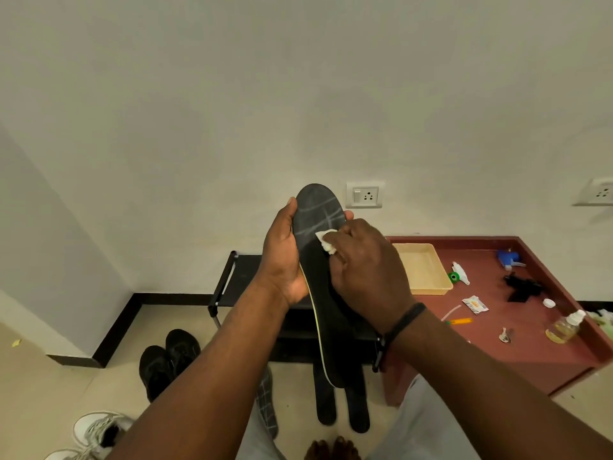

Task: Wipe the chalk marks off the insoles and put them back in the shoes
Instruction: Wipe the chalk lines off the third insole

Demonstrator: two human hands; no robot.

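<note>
Two hands meet in front of us over one black insole (323, 260), which we hold up on end with its toe pointing at the far wall. Our left hand (285, 257) grasps it from the left edge, thumb along the rim and fingertips wrapping behind to the right side. Our right hand (365, 260) pinches a small white cloth (326, 240) and presses it against the insole's face, just below a set of crossed pale chalk lines (323, 210) near the toe. On the floor below lie two more dark insoles (341, 406) side by side, and left of them, partly hidden by our left arm, another one marked with a chalk grid (267, 403). A pair of black shoes (167, 360) stands on the floor to the left, and white sneakers (96, 429) sit nearer us at the lower left. Behind the hands is a black rack (232, 280). To the right, a reddish table (530, 346) carries a cream tray (423, 267), a blue spray head (509, 258) and a small bottle of yellowish liquid (564, 328).
</note>
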